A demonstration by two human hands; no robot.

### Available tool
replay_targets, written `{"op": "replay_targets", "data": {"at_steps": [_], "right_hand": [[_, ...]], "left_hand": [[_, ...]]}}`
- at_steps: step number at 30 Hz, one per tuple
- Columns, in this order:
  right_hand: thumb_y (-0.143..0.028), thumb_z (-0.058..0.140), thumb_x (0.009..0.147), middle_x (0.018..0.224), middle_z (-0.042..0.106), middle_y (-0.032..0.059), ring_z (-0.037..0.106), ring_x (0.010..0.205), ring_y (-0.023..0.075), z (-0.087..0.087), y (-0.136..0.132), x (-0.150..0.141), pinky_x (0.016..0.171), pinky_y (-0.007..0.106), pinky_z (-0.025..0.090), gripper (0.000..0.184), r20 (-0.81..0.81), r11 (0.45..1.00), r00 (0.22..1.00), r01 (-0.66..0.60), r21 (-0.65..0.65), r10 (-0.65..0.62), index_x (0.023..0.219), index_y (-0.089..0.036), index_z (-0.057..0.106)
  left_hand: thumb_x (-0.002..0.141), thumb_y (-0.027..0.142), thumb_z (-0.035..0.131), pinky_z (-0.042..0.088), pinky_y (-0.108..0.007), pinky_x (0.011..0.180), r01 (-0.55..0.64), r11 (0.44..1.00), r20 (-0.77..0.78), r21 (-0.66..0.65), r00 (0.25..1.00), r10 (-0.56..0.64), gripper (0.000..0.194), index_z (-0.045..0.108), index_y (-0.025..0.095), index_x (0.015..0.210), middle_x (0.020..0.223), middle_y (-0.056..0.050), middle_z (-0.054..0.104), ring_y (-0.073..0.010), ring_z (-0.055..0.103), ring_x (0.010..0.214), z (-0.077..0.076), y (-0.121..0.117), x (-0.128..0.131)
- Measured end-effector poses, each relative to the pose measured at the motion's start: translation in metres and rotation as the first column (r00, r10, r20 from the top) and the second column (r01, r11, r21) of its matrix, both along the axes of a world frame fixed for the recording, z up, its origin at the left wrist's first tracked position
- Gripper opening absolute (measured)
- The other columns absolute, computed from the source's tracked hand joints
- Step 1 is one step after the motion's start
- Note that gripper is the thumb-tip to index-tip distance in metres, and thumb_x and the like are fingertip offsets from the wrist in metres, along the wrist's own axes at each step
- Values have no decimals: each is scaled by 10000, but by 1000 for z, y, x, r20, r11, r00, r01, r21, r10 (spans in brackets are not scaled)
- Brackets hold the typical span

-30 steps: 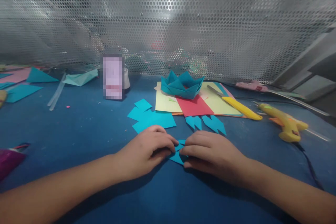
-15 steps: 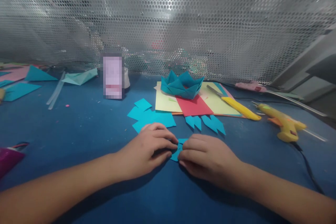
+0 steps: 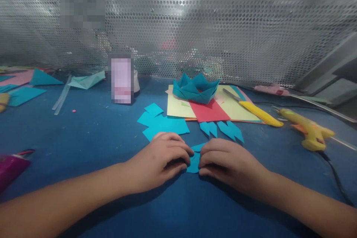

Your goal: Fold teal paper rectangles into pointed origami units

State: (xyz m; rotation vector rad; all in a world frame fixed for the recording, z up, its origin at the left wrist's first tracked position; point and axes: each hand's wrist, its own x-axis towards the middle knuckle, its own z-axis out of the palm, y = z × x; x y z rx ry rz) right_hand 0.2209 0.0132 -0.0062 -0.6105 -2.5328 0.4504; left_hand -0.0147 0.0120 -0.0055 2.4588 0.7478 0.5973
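A small piece of blue paper (image 3: 194, 161) lies between my hands, partly covered by their fingers. From the left, my left hand (image 3: 163, 160) is closed on its edge with curled fingers. My right hand (image 3: 227, 161) grips the opposite edge, fingertips pressed together. Flat blue paper pieces (image 3: 167, 124) lie just beyond my left hand. Pointed blue cut-outs (image 3: 228, 131) rest past my right hand, near a red paper strip (image 3: 209, 111). A folded blue paper crown shape (image 3: 196, 88) stands on the pale yellow sheets (image 3: 178, 108).
A yellow utility knife (image 3: 260, 113) lies across the sheets' right side. Further right is a yellow glue gun (image 3: 309, 128) with a black cord. A blurred-out phone-like object (image 3: 122, 81) stands upright at the back, before the perforated metal screen (image 3: 178, 26). Glue sticks (image 3: 61, 96) lie left.
The fingers of my two hands have spread slightly apart, showing more of the small blue paper between them. The whole view has shifted a little.
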Motion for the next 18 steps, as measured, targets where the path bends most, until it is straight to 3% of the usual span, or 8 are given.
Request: {"op": "replay_targets", "data": {"at_steps": [4, 13, 18], "right_hand": [[-249, 462, 965, 777, 626, 47, 549, 744, 156, 1, 1, -2, 681, 262, 436, 222, 35, 999, 999, 18, 29, -19, 816, -178, 611], [-181, 465, 932, 800, 563, 44, 518, 769, 171, 2, -4, -9, 697, 293, 427, 133, 120, 977, 983, 156, -148, -139, 830, -173, 550], [-209, 507, 919, 794, 564, 21, 519, 759, 155, 5, -3, -9, 684, 270, 412, 96, 96, 966, 990, 122, -227, -102, 841, -193, 562]], "left_hand": [[893, 124, 566, 340, -344, 947, -4, 1000, 14, -8, 1000, 4, 100, 621, 207, 895, 1114, 29, 675, -164, 541, 1069, -1, 1, 1], [852, 139, 604, 332, -383, 936, -36, 999, 36, -39, 999, 38, 84, 635, 216, 869, 1071, 28, 691, -191, 543, 1048, -3, 2, 2], [845, 155, 613, 318, -392, 937, -48, 998, 32, -41, 998, 49, 81, 637, 223, 883, 1065, 26, 690, -199, 530, 1061, -2, 0, 3]]}}
